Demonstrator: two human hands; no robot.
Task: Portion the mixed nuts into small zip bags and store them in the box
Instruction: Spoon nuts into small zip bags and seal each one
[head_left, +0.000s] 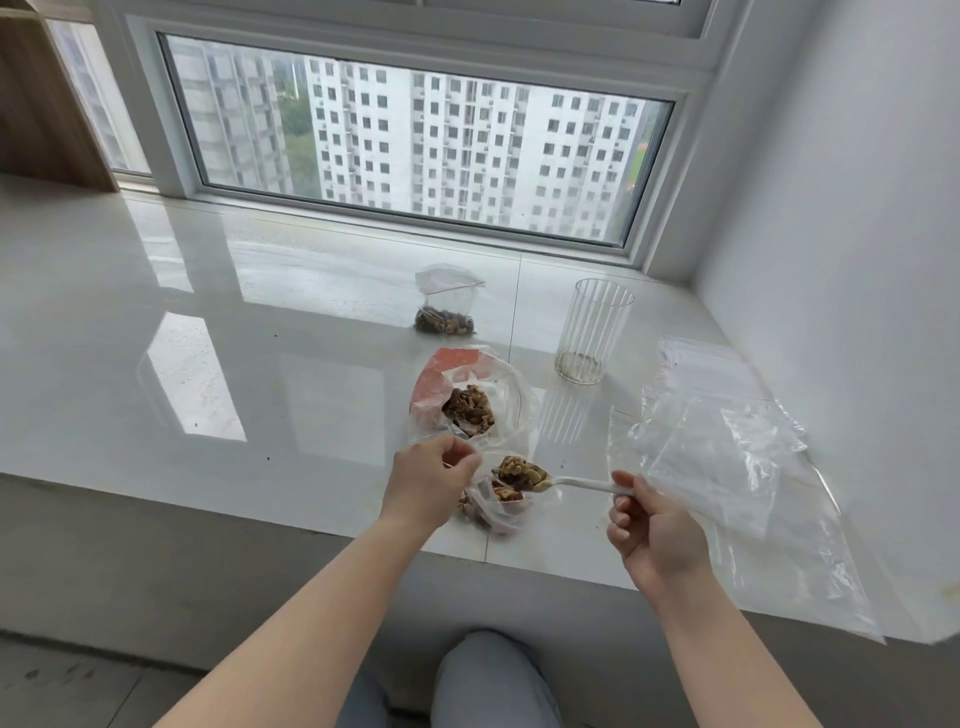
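On a glossy white tiled sill (260, 322) beneath a wide window (415, 150), with tower blocks outside, a white wall closes the right side and a wooden panel (41, 104) stands at the far left. Below the sill's front edge runs a bare grey face, and a knee in pale jeans (493, 675) shows at the bottom.

Toward the back sits a small zip bag (447, 306) already holding nuts. Right of it stands a ribbed clear glass (592, 332), nearly empty. Loose empty clear bags (727, 457) sprawl along the right, well apart from the filled one.

At the middle lies the big open bag of mixed nuts (467, 405), with an orange patch on its plastic. Just in front, the left hand (426, 483) pinches the mouth of a small bag (498, 509), partly filled. The right hand (654, 530) grips a white spoon (587, 485) by its handle, its bowl heaped with nuts over that bag's opening.
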